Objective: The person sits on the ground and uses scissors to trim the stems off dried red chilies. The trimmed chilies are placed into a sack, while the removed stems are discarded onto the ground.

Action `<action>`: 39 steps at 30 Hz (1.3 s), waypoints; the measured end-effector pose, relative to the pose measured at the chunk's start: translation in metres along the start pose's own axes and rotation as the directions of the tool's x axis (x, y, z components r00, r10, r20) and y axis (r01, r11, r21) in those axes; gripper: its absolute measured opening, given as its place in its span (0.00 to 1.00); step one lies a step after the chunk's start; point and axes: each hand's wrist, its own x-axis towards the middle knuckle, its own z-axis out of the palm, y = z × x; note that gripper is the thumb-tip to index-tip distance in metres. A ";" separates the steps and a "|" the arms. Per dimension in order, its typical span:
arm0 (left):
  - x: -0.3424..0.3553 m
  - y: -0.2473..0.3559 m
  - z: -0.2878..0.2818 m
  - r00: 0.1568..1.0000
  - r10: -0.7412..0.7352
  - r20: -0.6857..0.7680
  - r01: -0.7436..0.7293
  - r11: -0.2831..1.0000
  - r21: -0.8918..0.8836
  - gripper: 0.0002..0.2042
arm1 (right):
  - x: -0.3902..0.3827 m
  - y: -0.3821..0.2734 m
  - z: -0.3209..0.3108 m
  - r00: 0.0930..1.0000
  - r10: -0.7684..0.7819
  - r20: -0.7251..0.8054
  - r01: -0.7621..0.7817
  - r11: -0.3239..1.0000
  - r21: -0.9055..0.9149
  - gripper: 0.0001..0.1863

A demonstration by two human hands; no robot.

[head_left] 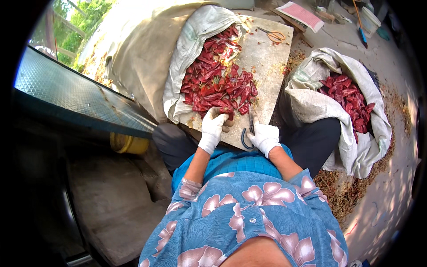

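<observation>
Outdoor yard, farm-type chilli sorting spot: woven sacks [311, 102] of dried red chillies [218, 82], board [267, 58] as worktop, stalk litter [342, 189] on concrete ground, trees [82, 22] far left.

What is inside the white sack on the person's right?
The white sack holds dried red chillies, visible through its rolled-open mouth. Only the top layer shows; how deep they go, and anything beneath them, is hidden by the sack's folded cloth.
</observation>
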 end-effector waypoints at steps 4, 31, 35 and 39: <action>-0.015 0.005 0.001 0.980 0.176 0.088 -0.171 0.983 -0.065 0.30 | 0.000 -0.009 0.016 0.997 0.023 -0.071 -0.022 1.000 0.009 0.41; -0.069 0.031 -0.018 0.723 0.676 0.143 -0.559 0.451 0.696 0.23 | -0.065 -0.047 -0.091 0.915 -0.287 -0.282 0.279 0.958 -0.068 0.22; -0.073 0.033 -0.015 0.735 0.659 0.156 -0.513 0.391 0.764 0.22 | -0.066 -0.050 -0.095 0.929 -0.285 -0.235 0.261 0.957 -0.126 0.21; -0.072 0.028 -0.014 0.724 0.665 0.181 -0.479 0.296 0.827 0.21 | -0.064 -0.051 -0.097 0.918 -0.321 -0.234 0.283 0.942 -0.180 0.19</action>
